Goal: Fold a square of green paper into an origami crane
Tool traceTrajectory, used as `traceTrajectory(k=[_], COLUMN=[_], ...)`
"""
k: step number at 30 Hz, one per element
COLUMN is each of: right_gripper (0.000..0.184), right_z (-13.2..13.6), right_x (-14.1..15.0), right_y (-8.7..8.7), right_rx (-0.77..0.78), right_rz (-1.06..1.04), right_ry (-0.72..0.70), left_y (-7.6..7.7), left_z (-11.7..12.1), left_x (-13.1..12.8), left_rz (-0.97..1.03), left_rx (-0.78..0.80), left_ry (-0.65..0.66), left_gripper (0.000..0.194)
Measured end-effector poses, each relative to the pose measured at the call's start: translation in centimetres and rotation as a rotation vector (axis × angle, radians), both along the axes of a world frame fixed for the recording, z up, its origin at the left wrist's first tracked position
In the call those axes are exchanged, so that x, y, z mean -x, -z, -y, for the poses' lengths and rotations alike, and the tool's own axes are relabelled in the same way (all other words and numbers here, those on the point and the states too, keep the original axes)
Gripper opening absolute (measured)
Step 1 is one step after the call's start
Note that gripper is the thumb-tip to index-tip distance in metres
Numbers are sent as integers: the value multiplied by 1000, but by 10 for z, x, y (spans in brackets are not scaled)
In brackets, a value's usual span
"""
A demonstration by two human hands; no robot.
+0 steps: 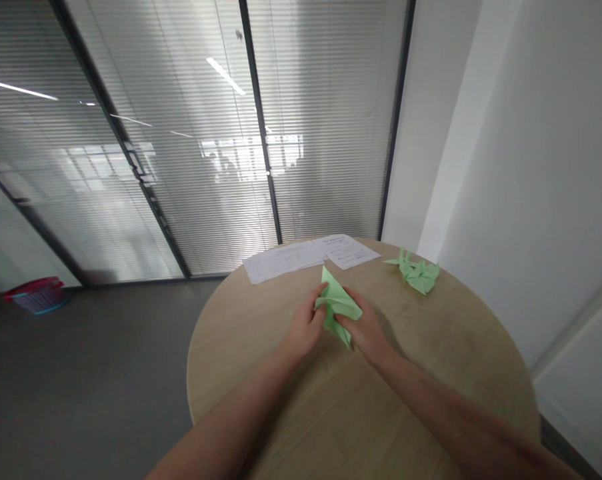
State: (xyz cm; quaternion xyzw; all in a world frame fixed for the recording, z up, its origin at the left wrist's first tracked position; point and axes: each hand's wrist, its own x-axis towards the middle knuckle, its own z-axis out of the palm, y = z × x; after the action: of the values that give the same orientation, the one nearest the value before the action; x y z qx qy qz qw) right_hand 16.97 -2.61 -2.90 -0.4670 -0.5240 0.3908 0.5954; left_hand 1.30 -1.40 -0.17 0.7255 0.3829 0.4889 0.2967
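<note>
A partly folded sheet of light green paper (337,301) is held between my two hands over the round table. My left hand (307,323) grips its left side, with the fingers closed on the edge. On the right side, my right hand (365,328) pinches the paper, thumb in front and fingers partly hidden behind it. One pointed corner of the paper sticks up and another hangs down between the hands. Beyond my right hand, several folded green paper figures (419,275) lie in a small heap on the tabletop.
The round wooden table (241,347) stands beside a white wall (541,167) and a glass partition with blinds (331,133). Printed sheets (285,261) lie along its far edge. On the grey floor at left sits a red and blue basket (38,297).
</note>
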Motion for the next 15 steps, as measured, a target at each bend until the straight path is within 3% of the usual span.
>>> traceTrajectory(k=[5,10,15], right_gripper=[51,51,50], right_z=[-1,4,4], right_x=[-1,1,1], right_y=[-1,-6,-7], right_rx=[-37,-35,-49], right_rz=[102,130,157], right_ry=[26,54,49], left_y=[-3,-5,-7], left_z=[0,1,0], left_x=[1,3,3], left_rz=[-171,-180,-146], left_rx=[-71,-117,-75], left_ry=[-104,-72,-118], left_gripper=[50,60,45])
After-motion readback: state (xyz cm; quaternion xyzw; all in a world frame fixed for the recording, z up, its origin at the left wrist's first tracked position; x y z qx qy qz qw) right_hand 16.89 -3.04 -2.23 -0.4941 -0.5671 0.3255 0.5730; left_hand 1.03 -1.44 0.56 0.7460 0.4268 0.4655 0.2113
